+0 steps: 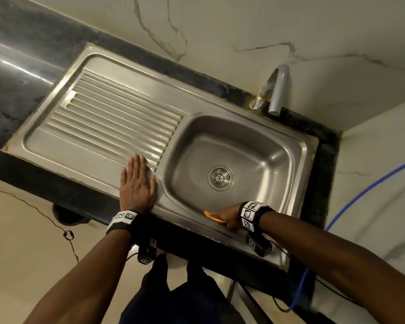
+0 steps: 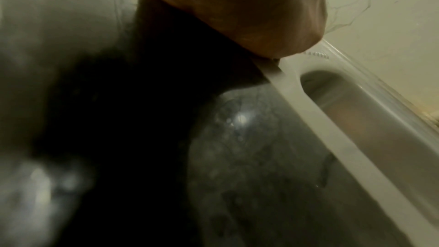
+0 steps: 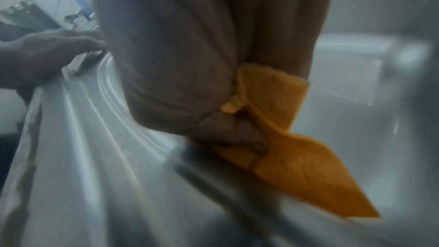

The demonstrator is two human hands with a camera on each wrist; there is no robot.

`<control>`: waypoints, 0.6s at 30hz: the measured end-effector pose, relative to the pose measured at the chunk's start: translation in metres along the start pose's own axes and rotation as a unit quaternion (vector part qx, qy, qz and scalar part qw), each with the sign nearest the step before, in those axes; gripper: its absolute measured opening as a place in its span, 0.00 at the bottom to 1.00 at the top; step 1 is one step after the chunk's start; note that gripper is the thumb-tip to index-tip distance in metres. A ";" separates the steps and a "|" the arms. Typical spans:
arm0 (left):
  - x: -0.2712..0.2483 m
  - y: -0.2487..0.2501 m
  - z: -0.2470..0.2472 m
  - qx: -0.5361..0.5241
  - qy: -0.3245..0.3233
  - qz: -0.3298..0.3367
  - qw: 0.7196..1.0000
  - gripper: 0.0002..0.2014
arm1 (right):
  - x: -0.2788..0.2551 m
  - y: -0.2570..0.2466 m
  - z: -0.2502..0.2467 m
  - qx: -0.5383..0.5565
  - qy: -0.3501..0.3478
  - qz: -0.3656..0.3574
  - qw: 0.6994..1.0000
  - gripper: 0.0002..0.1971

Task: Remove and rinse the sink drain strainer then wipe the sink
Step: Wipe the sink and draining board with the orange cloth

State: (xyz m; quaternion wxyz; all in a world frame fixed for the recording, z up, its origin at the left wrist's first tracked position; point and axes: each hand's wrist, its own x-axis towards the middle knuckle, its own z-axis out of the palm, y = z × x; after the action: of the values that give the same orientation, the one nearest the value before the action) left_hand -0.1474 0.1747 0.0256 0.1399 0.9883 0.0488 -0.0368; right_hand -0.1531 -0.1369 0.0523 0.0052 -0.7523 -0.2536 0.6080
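You were on the wiping step. Your right hand [image 1: 228, 217] gripped the orange cloth [image 3: 294, 159] on the sink's [image 1: 297, 146] near edge. Your left hand [image 1: 137, 181] lay flat, fingers straight, holding nothing. The strainer [image 1: 220, 177] sat in the drain. Next you probably needed to rub along the rim.

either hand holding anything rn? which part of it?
Right hand grips a bunched orange cloth by its gathered middle, loose end trailing. Left hand holds nothing, lying flat on the steel drainboard.
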 end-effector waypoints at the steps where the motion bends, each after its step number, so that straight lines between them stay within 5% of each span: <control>1: 0.000 0.000 0.000 0.000 -0.002 0.000 1.000 0.35 | -0.006 0.003 0.002 -0.017 -0.010 -0.001 1.000 0.41; 5: -0.001 0.001 -0.001 -0.014 0.000 0.005 1.000 0.35 | -0.015 0.025 0.028 -0.039 0.016 0.076 0.996 0.29; 12: -0.001 -0.002 0.000 -0.019 0.006 0.006 1.000 0.34 | -0.049 0.053 0.049 -0.138 0.037 0.181 0.973 0.25; 18: -0.001 -0.005 0.003 -0.018 0.005 0.010 1.000 0.34 | -0.056 0.077 0.028 -0.226 0.066 0.182 0.955 0.30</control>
State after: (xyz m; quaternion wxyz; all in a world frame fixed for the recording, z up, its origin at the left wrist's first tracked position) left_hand -0.1487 0.1781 0.0216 0.1578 0.9862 0.0405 -0.0298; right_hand -0.1572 -0.2340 0.0721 -0.2594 -0.8056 -0.2419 0.4746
